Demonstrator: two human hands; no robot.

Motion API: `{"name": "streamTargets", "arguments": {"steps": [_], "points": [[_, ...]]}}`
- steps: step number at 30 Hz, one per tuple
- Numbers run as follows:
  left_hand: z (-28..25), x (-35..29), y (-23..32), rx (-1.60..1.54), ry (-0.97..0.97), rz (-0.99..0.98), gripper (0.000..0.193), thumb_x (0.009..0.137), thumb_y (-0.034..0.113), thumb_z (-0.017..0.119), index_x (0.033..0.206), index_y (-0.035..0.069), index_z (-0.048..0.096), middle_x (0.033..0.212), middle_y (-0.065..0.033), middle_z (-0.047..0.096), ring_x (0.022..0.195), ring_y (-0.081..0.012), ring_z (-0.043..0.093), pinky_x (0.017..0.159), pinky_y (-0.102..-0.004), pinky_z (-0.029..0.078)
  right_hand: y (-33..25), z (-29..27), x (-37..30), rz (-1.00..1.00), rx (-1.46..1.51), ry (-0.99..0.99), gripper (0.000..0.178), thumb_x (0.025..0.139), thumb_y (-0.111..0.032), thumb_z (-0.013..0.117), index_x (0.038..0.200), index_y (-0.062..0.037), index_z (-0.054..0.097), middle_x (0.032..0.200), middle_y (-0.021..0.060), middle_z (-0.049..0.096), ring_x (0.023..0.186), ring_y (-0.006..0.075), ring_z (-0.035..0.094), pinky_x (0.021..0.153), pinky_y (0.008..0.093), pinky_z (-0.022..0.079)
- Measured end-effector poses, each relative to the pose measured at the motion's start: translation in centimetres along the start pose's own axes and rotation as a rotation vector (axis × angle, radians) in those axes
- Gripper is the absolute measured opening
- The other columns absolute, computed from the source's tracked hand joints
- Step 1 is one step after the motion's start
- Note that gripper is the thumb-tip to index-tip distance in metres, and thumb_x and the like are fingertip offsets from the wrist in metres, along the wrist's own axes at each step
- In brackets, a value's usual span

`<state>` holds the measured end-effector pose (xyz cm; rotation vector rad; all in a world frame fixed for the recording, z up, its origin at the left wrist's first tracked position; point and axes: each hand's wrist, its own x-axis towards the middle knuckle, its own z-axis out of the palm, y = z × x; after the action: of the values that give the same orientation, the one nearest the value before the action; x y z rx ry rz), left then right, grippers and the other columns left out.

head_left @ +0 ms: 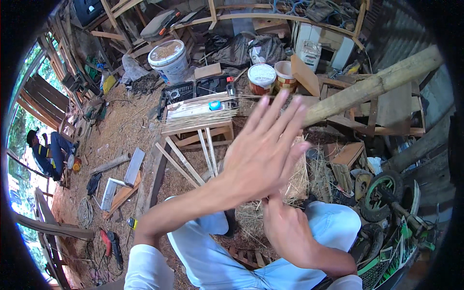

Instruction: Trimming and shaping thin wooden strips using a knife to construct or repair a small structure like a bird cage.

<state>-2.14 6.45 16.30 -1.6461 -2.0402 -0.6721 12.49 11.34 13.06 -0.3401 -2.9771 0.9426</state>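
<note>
My left hand is stretched out in front of me with its back up and its fingers spread, slightly blurred. Its fingertips overlap the near end of a thick bamboo pole that slants up to the right; whether they touch it I cannot tell. Below the left wrist, my right hand is closed with its fingers curled in. What it grips, if anything, is hidden. Thin pale strips lean against a low wooden stand, which bears more strips and a blue tape measure.
Straw and shavings cover the ground around my knees. White buckets and an open black tool case stand beyond. A red and black power tool lies at left; a small wheel is at right. Another person sits far left.
</note>
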Motion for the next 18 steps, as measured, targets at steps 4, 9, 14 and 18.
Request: {"name": "streamTargets", "arguments": {"steps": [4, 9, 14, 18], "points": [[-3.7, 2.4, 1.2, -0.002, -0.006, 0.083, 0.055, 0.096, 0.03, 0.038, 0.131, -0.012, 0.038, 0.137, -0.0278, 0.039, 0.133, -0.0376, 0.031, 0.111, -0.0489, 0.018, 1.0, 0.7, -0.4, -0.125, -0.048, 0.02, 0.018, 0.087, -0.009, 0.047, 0.1, 0.0028, 0.043, 0.066, 0.0214, 0.059, 0.055, 0.0402, 0.061, 0.049, 0.0483, 0.05], [-1.8, 2.1, 0.8, -0.095, -0.06, 0.062, 0.052, 0.095, 0.024, 0.035, 0.132, -0.013, 0.035, 0.136, -0.028, 0.04, 0.132, -0.0365, 0.033, 0.111, -0.0483, 0.018, 1.2, 1.1, -0.1, -0.123, -0.104, 0.035, 0.007, 0.076, -0.002, 0.053, 0.078, 0.0046, 0.052, 0.065, 0.0207, 0.053, 0.06, 0.0393, 0.059, 0.054, 0.0477, 0.048], [-0.9, 1.6, 1.0, -0.074, -0.205, 0.099, 0.049, 0.095, 0.021, 0.032, 0.131, -0.012, 0.036, 0.136, -0.0269, 0.04, 0.133, -0.0345, 0.033, 0.112, -0.0476, 0.018, 1.2, 0.6, 0.4, -0.126, 0.02, 0.111, 0.011, 0.081, -0.004, 0.052, 0.081, 0.0064, 0.054, 0.067, 0.0252, 0.057, 0.06, 0.0434, 0.059, 0.054, 0.0489, 0.048], [-3.0, 2.7, 1.4, -0.063, -0.117, 0.117, 0.052, 0.096, 0.022, 0.021, 0.141, -0.004, 0.026, 0.146, -0.0202, 0.029, 0.138, -0.0325, 0.024, 0.114, -0.0469, 0.01, 1.9, 1.5, 0.0, -0.32, -0.116, 0.233, 0.012, 0.083, -0.004, 0.05, 0.085, 0.0081, 0.051, 0.069, 0.0294, 0.057, 0.063, 0.0463, 0.059, 0.057, 0.0521, 0.048]]}}
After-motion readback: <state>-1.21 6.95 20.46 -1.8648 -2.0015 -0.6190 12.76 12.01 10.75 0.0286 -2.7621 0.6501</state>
